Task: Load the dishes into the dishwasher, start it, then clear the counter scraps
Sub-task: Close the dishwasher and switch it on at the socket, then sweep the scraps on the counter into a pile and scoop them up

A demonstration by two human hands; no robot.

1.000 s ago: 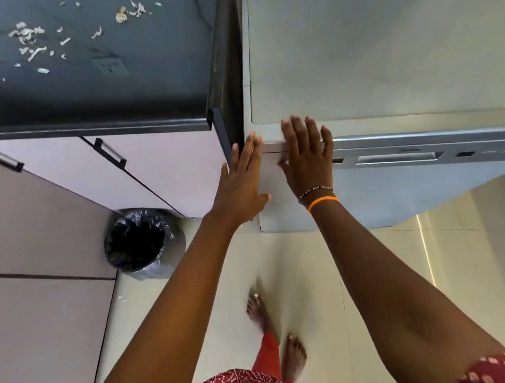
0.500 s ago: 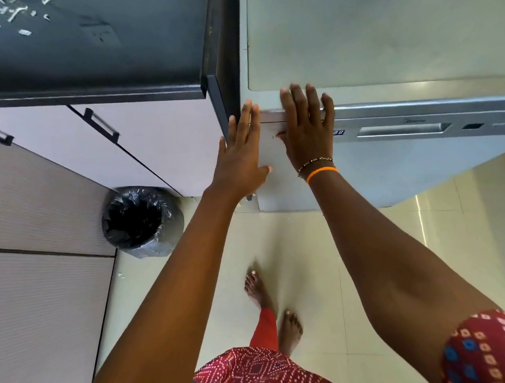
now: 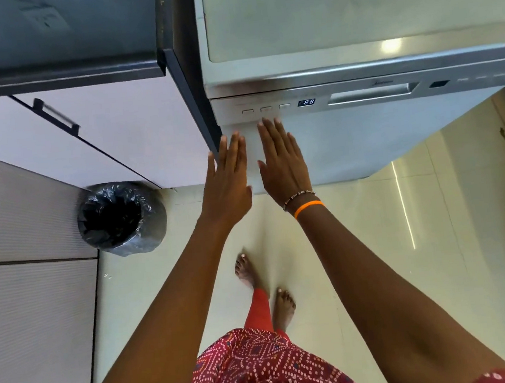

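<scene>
The silver dishwasher (image 3: 379,134) stands with its door closed, seen from above. Its control strip shows three small buttons (image 3: 266,108), a lit blue display (image 3: 306,102) and a recessed handle (image 3: 371,93). My right hand (image 3: 283,160), with a bead bracelet and an orange band at the wrist, is flat with straight fingers in front of the door just below the buttons. My left hand (image 3: 228,178) is flat too, fingers straight, beside the door's left edge. Neither hand holds anything. Whether the palms touch the door I cannot tell.
A dark countertop (image 3: 51,34) runs at upper left above white cabinet doors with a black handle (image 3: 56,116). A bin lined with a black bag (image 3: 121,217) stands on the tiled floor to my left. My bare feet (image 3: 264,286) are below the hands.
Both hands have dropped from the top edge of the door to below the control strip. The buttons and display are now uncovered. The view has shifted, and the counter scraps are out of frame.
</scene>
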